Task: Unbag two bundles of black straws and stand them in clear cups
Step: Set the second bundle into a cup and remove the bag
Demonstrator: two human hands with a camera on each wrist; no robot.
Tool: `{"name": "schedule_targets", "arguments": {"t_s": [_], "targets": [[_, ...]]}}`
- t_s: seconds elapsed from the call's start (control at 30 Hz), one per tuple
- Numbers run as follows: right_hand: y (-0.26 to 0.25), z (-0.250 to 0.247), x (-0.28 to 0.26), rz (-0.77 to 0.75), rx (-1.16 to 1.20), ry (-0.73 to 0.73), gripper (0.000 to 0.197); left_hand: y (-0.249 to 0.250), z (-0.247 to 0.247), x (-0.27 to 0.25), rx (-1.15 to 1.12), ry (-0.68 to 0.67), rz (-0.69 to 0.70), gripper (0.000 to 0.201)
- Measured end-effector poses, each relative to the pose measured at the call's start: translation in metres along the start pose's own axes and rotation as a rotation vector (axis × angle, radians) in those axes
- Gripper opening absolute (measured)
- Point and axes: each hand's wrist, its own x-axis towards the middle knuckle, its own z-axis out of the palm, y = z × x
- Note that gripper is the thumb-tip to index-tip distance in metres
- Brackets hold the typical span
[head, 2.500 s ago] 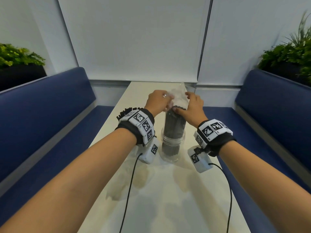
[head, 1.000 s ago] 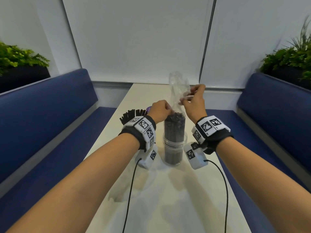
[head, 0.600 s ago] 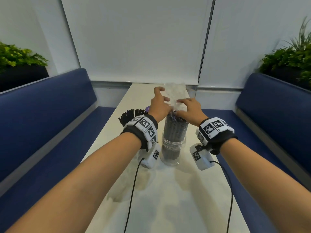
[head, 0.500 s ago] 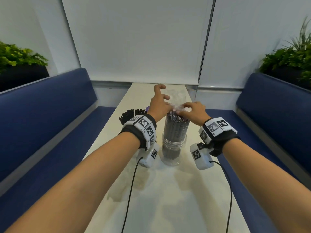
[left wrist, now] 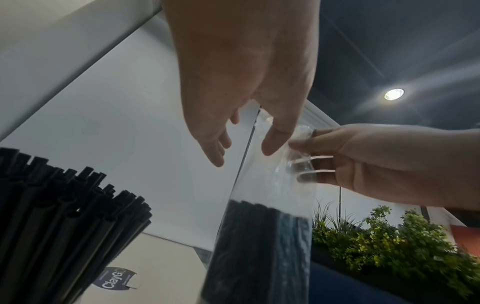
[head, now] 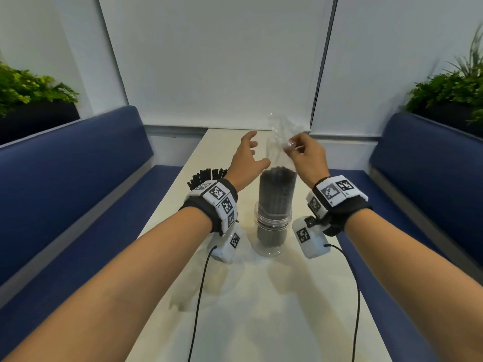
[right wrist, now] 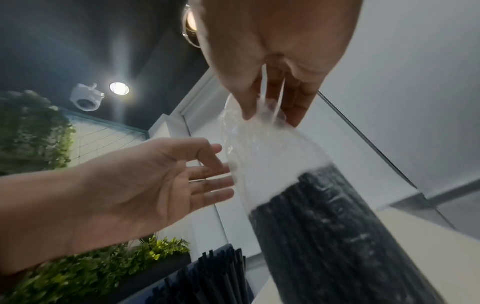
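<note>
A bundle of black straws point(head: 277, 194) stands upright in a clear cup point(head: 272, 232) mid-table, still sleeved in a clear plastic bag point(head: 281, 137). My right hand point(head: 304, 155) pinches the bag's crumpled top point(right wrist: 259, 123) above the straws. My left hand point(head: 247, 159) hovers just left of the bag with fingers spread, holding nothing point(left wrist: 239, 139). A second, unbagged bundle of black straws point(head: 207, 175) fans out behind my left wrist, also seen in the left wrist view point(left wrist: 59, 207); its cup is hidden.
The narrow white table point(head: 261, 309) runs between two blue benches point(head: 78, 184) point(head: 423, 173). A round purple-labelled item point(left wrist: 115, 278) lies on the table past the straws. Planters point(head: 31, 100) sit behind both benches. Wrist-camera cables trail toward me.
My right hand has lifted, pulling the bag's top upward off the straw tips. My left hand let go of the bag and opened, moving slightly left.
</note>
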Motion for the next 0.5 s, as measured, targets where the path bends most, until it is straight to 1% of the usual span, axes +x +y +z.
{"name": "schedule_targets", "arguments": {"t_s": [0.1, 0.2, 0.27, 0.3, 0.33, 0.4, 0.43, 0.5], "targets": [[-0.006, 0.001, 0.004, 0.006, 0.066, 0.053, 0.005, 0.001, -0.001, -0.002, 0.05, -0.06, -0.028, 0.082], [-0.01, 0.001, 0.007, 0.009, 0.112, 0.075, 0.009, -0.002, -0.001, -0.002, 0.149, -0.202, -0.097, 0.091], [-0.016, -0.001, 0.008, -0.02, 0.163, 0.123, 0.008, -0.005, 0.0, -0.003, 0.234, -0.261, -0.129, 0.09], [-0.02, -0.001, 0.009, -0.042, 0.201, 0.167, 0.008, -0.006, 0.0, -0.004, 0.278, -0.277, -0.133, 0.083], [-0.025, -0.002, 0.009, -0.064, 0.241, 0.216, 0.009, -0.007, 0.0, -0.004, 0.32, -0.296, -0.133, 0.072], [-0.034, -0.006, 0.01, -0.113, 0.315, 0.302, 0.013, -0.006, 0.0, -0.005, 0.339, -0.303, -0.13, 0.043], [-0.039, -0.009, 0.01, -0.128, 0.345, 0.332, 0.017, -0.005, 0.0, -0.005, 0.3, -0.271, -0.133, 0.029], [-0.045, -0.015, 0.01, -0.149, 0.347, 0.382, 0.03, -0.001, -0.002, -0.002, 0.165, -0.152, -0.145, 0.014]]}}
